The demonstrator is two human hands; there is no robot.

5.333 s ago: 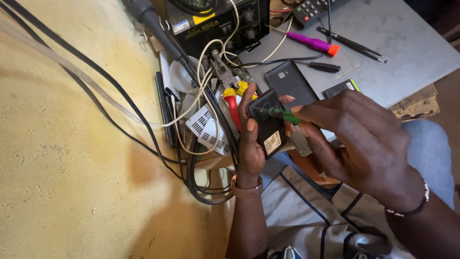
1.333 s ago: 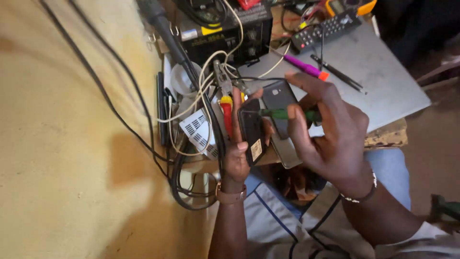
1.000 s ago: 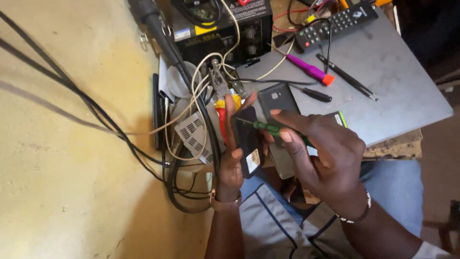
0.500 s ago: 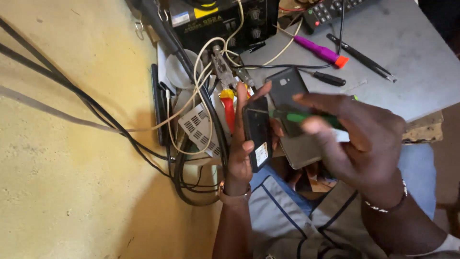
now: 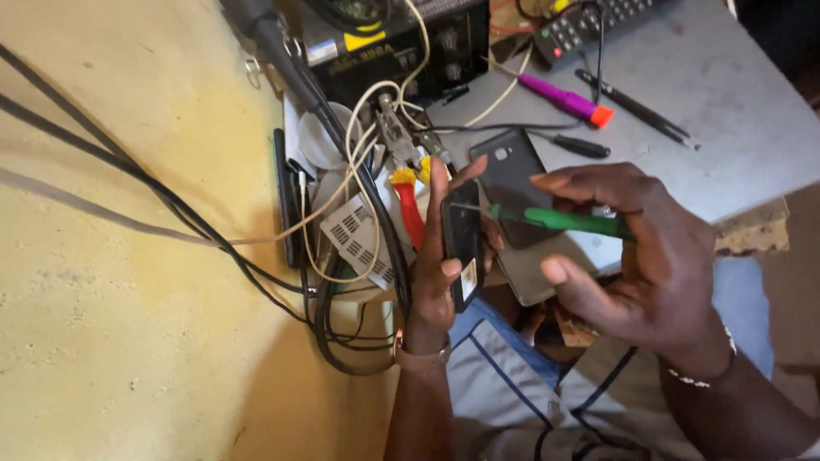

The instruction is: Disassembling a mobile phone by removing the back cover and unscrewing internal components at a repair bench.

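Observation:
My left hand [image 5: 433,282] grips a small black phone [image 5: 462,243] upright by its edges, its open back turned to the right. In my right hand [image 5: 649,256] is a green-handled screwdriver [image 5: 568,221], and its thin metal tip rests against the upper part of the phone. Just behind the two hands a dark phone back cover [image 5: 510,175] lies flat on the grey table [image 5: 735,111].
A black bench unit with knobs [image 5: 401,43] stands at the back, with white and black cables [image 5: 350,222] spilling left over a white vented box [image 5: 359,239]. A purple tool with an orange tip [image 5: 566,98], black tweezers [image 5: 636,107], a remote [image 5: 589,21] and red-and-yellow pliers [image 5: 408,201] lie nearby. A yellow wall [image 5: 128,256] fills the left.
The view has shifted about while both hands stayed together. The screwdriver tip remains on the phone, and my right hand has moved slightly right and lower in view.

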